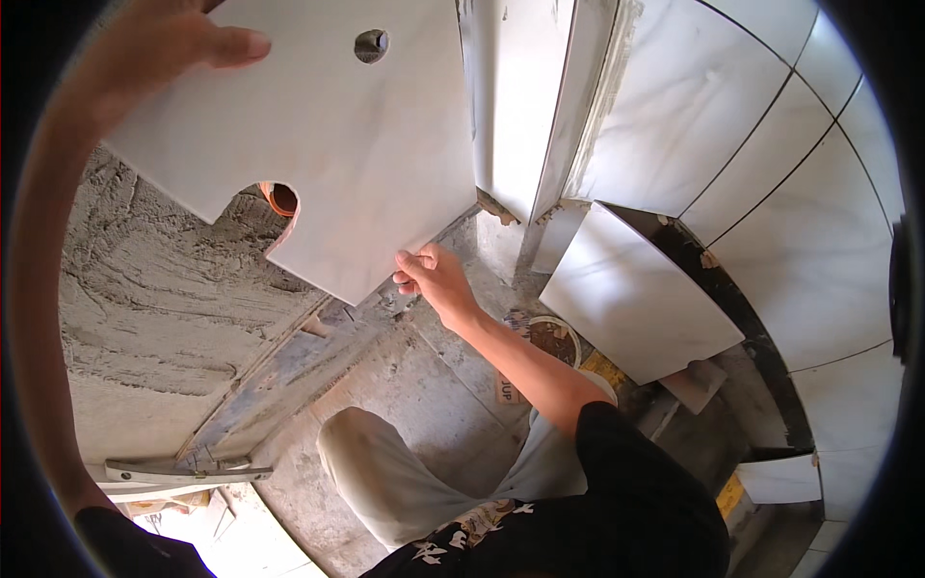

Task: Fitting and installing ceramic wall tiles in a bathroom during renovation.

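A large white wall tile (385,144) is held against the mortar-coated wall (154,279). It has a small round hole near its top and a curved cutout in its lower left edge. An orange pipe end (282,198) shows inside that cutout. My left hand (178,48) grips the tile's upper left edge, thumb on its face; its other fingers are mostly hidden. At the lower right edge, my right hand (434,277) pinches the tile between thumb and fingers. Below the tile, ridged grey mortar stays exposed to the left.
A straight, dirty batten (279,361) runs along the wall's foot. A spirit level (188,473) lies at lower left. To my right, a loose white tile (641,294) leans near a bucket (556,339), before a tiled wall (819,241). A white post (525,106) stands right of the held tile.
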`<control>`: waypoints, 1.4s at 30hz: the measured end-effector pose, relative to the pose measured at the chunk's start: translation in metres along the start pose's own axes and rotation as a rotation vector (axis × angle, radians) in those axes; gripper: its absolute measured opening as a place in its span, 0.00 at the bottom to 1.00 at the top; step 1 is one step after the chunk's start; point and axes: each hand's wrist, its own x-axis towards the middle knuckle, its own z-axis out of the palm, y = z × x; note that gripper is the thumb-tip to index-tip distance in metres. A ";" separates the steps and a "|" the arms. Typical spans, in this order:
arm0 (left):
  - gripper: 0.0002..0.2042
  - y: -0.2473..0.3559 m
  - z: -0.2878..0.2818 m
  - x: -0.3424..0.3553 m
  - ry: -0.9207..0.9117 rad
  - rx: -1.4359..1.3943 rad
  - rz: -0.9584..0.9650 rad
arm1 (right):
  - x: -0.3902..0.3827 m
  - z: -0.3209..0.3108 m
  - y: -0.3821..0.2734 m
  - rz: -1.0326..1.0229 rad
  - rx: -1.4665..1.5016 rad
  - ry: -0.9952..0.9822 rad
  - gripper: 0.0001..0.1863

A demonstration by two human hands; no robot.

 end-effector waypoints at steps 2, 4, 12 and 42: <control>0.24 -0.006 0.006 0.016 0.032 0.004 0.042 | 0.008 -0.006 0.004 -0.013 -0.004 0.070 0.16; 0.20 -0.004 0.004 0.025 -0.221 -0.015 0.076 | 0.014 0.002 0.006 -0.020 0.010 0.109 0.15; 0.18 0.022 0.018 0.037 -0.133 -0.047 -0.043 | 0.024 0.000 0.009 -0.051 0.050 0.222 0.14; 0.20 0.031 0.045 0.034 0.242 0.639 0.031 | 0.048 -0.003 0.005 -0.004 -0.024 0.294 0.16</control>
